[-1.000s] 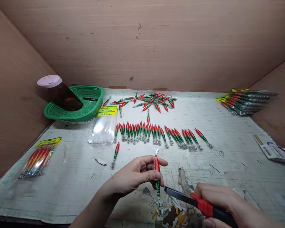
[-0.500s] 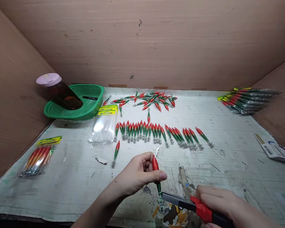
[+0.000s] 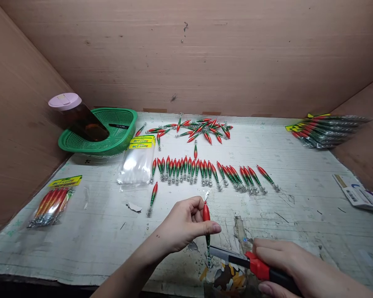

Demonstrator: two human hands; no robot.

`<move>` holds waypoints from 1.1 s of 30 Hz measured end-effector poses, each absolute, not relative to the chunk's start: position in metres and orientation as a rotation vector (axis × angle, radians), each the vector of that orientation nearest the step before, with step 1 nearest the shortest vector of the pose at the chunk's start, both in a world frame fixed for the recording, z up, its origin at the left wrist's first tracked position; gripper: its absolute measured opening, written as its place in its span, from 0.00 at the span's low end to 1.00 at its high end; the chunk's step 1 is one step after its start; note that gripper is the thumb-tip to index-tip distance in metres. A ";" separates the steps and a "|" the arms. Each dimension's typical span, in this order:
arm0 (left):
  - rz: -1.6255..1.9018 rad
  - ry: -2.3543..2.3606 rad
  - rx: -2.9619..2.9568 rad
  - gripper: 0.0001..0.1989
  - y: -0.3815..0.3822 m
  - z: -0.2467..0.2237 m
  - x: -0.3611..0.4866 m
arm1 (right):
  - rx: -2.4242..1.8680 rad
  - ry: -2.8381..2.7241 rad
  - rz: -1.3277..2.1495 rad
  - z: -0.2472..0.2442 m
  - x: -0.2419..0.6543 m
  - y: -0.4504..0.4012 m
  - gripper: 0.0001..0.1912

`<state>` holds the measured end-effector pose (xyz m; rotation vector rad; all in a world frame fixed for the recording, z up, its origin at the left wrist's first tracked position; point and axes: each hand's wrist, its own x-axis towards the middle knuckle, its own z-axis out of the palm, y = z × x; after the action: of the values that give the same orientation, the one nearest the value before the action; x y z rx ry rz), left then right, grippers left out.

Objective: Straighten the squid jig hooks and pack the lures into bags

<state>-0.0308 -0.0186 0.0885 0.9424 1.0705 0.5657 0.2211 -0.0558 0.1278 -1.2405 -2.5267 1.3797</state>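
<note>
My left hand [image 3: 186, 225] pinches a red and green squid jig [image 3: 206, 212] between thumb and fingers. The jig hangs upright, its hook crown downward. In my right hand [image 3: 282, 258] is a red and black long-nosed lighter [image 3: 259, 267], its metal snout pointing left. The snout's tip is at the jig's lower end, just above the hooks; whether it touches I cannot tell, and no flame shows. Beyond my hands lies a row of similar jigs [image 3: 182, 167]. One single jig [image 3: 152, 199] lies nearer, left of the row.
Behind the row is a loose pile of jigs [image 3: 205, 130]. Clear bags [image 3: 135, 165] lie beside a green basket [image 3: 121, 145] with a lidded bottle [image 3: 90, 126] leaning in it. Packed jigs [image 3: 51, 205] lie left, more packs [image 3: 326, 130] far right, near a small box [image 3: 360, 192]. Board walls surround the table.
The jig and the lighter's tip have shifted slightly up in the picture, and the jig stands a little straighter. Both hands keep their holds.
</note>
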 end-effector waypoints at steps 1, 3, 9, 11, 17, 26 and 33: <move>0.564 1.069 0.947 0.22 -0.018 0.088 -0.031 | -1.248 -2.536 1.383 0.128 0.221 -0.055 0.05; 0.561 1.058 0.955 0.22 -0.017 0.088 -0.031 | -1.251 -2.543 1.385 0.127 0.221 -0.054 0.08; 0.546 1.051 0.972 0.20 -0.013 0.091 -0.032 | -1.205 -2.500 1.327 0.124 0.220 -0.053 0.06; 0.533 1.055 0.984 0.19 -0.013 0.092 -0.031 | -1.220 -2.519 1.278 0.123 0.220 -0.053 0.06; 0.408 1.244 1.286 0.14 -0.001 0.088 -0.049 | -1.305 -2.539 1.145 0.107 0.229 -0.048 0.07; -0.047 2.166 1.535 0.10 0.031 0.070 -0.080 | -1.410 -2.436 1.017 0.067 0.244 -0.050 0.11; -0.023 2.271 1.546 0.15 0.026 0.078 -0.089 | -1.576 -2.246 0.833 0.043 0.293 -0.054 0.14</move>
<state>-0.0885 0.0264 0.0776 1.5464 2.2711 -0.0235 0.2926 -0.0540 0.0430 -1.5760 -2.2455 0.8333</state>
